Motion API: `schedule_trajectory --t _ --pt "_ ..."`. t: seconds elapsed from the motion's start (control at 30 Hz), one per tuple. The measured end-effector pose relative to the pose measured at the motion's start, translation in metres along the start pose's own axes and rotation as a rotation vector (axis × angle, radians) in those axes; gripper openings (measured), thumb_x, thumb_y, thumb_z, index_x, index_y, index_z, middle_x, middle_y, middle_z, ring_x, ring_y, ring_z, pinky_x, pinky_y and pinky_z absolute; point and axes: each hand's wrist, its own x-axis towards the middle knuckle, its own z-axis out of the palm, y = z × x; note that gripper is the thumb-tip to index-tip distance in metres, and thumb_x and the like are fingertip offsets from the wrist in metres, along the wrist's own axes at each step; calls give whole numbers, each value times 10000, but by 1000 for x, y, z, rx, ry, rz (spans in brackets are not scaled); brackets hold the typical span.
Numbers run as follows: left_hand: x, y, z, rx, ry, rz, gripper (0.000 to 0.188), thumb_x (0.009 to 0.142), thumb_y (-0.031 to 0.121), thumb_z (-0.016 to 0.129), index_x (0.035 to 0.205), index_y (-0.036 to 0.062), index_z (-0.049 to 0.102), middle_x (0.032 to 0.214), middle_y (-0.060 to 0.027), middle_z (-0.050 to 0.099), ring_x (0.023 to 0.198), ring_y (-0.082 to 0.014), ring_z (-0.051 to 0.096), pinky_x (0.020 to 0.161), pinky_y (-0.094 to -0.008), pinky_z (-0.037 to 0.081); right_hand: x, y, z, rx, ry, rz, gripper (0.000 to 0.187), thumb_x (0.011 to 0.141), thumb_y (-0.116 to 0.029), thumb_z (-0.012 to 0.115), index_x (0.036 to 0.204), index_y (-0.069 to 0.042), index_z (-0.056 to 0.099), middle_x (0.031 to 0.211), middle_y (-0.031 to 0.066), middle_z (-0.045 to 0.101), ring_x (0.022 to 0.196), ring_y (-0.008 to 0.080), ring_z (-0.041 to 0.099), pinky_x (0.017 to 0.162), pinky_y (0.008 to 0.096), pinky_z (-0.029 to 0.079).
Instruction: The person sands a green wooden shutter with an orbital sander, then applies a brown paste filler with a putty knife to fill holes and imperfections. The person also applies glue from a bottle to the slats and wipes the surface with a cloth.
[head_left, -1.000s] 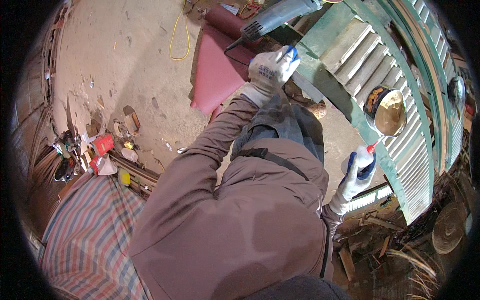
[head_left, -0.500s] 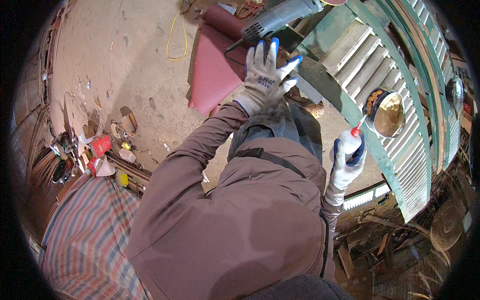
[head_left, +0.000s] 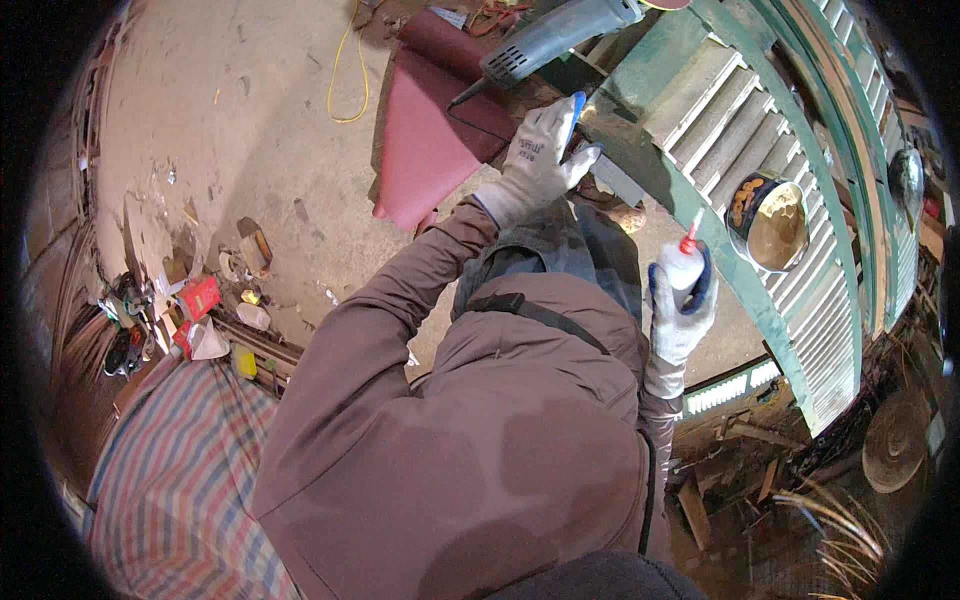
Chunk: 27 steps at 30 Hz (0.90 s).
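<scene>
My left hand (head_left: 543, 158), in a white work glove with blue fingertips, is at the left edge of a green louvred wooden shutter (head_left: 668, 160). Its fingers are stretched out, the thumb stands apart, and no object shows in it. In a like glove, my right hand (head_left: 683, 320) is wrapped round a white squeeze bottle (head_left: 682, 265) with a red cap and a pale nozzle pointing up. To the right of the bottle, an opened round tin (head_left: 768, 222) with brownish contents stands on the slats.
A blue-grey corded power tool (head_left: 560, 42) lies beyond my left hand, beside a dark red sheet (head_left: 430, 140), partly rolled. Yellow cord (head_left: 345, 75) loops on the floor. Small clutter with a red box (head_left: 200, 296) lies left, near a striped cloth (head_left: 185, 460).
My left hand has turned, its fingers drawing from spread to closer together and shifting right. My right hand has moved slightly left and down with the bottle, away from the tin.
</scene>
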Motion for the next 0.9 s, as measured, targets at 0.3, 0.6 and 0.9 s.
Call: schedule_trajectory --t 0.3,0.6,0.9 --pt "11 13 -24 422 -99 129 705 869 600 631 1392 127 628 1395 -235 521 1223 -390 538 1000 -497 449 21 -13 33 -209 -120 -267 663 824 -179 869 1376 42 573 1248 169 678 1098 228 670 943 362 535" --pt "5 35 -40 372 -80 74 766 832 529 715 1445 96 560 1428 -236 497 1267 -390 492 1033 -513 422 18 -15 36 -215 -136 -193 688 819 -195 882 1375 59 566 1246 176 678 1107 226 666 956 363 532" --pt "6 12 -23 25 -106 -110 776 876 379 737 1434 -79 451 1312 -272 581 1185 -429 563 1037 -492 442 29 -15 51 -311 -87 -355 742 732 -252 928 1338 29 604 1154 211 707 1034 336 712 900 423 552"
